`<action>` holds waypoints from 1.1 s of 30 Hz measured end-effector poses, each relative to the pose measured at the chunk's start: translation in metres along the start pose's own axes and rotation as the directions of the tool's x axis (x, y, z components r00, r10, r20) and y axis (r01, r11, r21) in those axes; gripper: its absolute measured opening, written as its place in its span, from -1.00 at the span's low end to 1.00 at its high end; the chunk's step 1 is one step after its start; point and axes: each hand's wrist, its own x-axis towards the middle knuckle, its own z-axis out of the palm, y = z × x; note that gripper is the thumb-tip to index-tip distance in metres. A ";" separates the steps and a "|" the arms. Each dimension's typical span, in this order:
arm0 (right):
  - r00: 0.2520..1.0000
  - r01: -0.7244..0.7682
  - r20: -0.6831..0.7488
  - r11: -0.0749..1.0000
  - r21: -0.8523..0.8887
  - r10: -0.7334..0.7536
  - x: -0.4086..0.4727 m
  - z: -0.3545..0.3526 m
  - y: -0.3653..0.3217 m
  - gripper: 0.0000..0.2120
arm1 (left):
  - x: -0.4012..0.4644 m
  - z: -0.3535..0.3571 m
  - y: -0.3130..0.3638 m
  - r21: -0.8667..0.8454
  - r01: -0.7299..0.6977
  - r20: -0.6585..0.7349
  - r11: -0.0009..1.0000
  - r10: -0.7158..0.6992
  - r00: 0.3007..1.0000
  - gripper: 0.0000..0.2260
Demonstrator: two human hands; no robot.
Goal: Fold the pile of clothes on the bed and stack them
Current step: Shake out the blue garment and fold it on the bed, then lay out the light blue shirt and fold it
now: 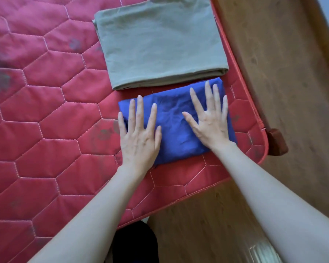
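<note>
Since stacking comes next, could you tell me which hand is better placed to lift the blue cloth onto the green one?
Probably right: the right hand lies flat on the blue cloth nearer the green cloth.

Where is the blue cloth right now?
The blue cloth lies folded near the mattress corner, under both flat hands, just in front of the green cloth.

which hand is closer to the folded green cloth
Right. The right hand lies flat on the blue cloth, fingertips just short of the green cloth; the left hand sits further back.
</note>
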 end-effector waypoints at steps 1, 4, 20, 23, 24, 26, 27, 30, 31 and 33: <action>0.999 -0.017 0.041 1.000 -0.006 0.017 -0.001 0.008 0.000 -0.37 | -0.001 0.010 -0.002 0.005 0.045 0.032 0.999 -0.045 0.998 -0.51; 0.997 -0.036 0.069 0.998 -0.049 0.039 -0.005 0.022 0.004 -0.37 | -0.005 0.031 -0.012 0.013 0.110 0.116 0.994 -0.111 0.987 -0.50; 0.941 0.333 -0.008 0.921 0.200 -0.339 0.057 -0.034 -0.188 -0.67 | -0.040 -0.099 -0.175 0.087 0.244 -0.039 0.966 -0.241 0.970 -0.61; 0.899 0.426 0.008 0.877 0.224 -0.438 0.062 -0.039 -0.252 -0.69 | -0.056 -0.127 -0.220 0.100 0.356 -0.093 0.929 -0.348 0.933 -0.62; 0.881 0.458 0.017 0.860 0.224 -0.473 0.062 -0.039 -0.273 -0.68 | -0.064 -0.133 -0.233 0.102 0.390 -0.105 0.915 -0.380 0.919 -0.63; 0.849 0.511 0.025 0.832 0.214 -0.528 0.060 -0.039 -0.313 -0.66 | -0.080 -0.142 -0.258 0.109 0.446 -0.119 0.888 -0.434 0.893 -0.62; 0.836 0.533 0.021 0.821 0.205 -0.549 0.058 -0.038 -0.332 -0.64 | -0.088 -0.146 -0.271 0.111 0.471 -0.122 0.875 -0.458 0.881 -0.62; 0.803 0.582 0.017 0.791 0.186 -0.595 0.055 -0.035 -0.389 -0.60 | -0.112 -0.155 -0.313 0.117 0.542 -0.121 0.833 -0.529 0.840 -0.60; 0.794 0.594 0.028 0.784 0.183 -0.608 0.055 -0.033 -0.409 -0.59 | -0.119 -0.158 -0.329 0.112 0.563 -0.119 0.819 -0.551 0.826 -0.60; 0.775 0.613 0.044 0.768 0.183 -0.630 0.054 -0.027 -0.449 -0.57 | -0.135 -0.163 -0.365 0.103 0.590 -0.117 0.801 -0.579 0.807 -0.59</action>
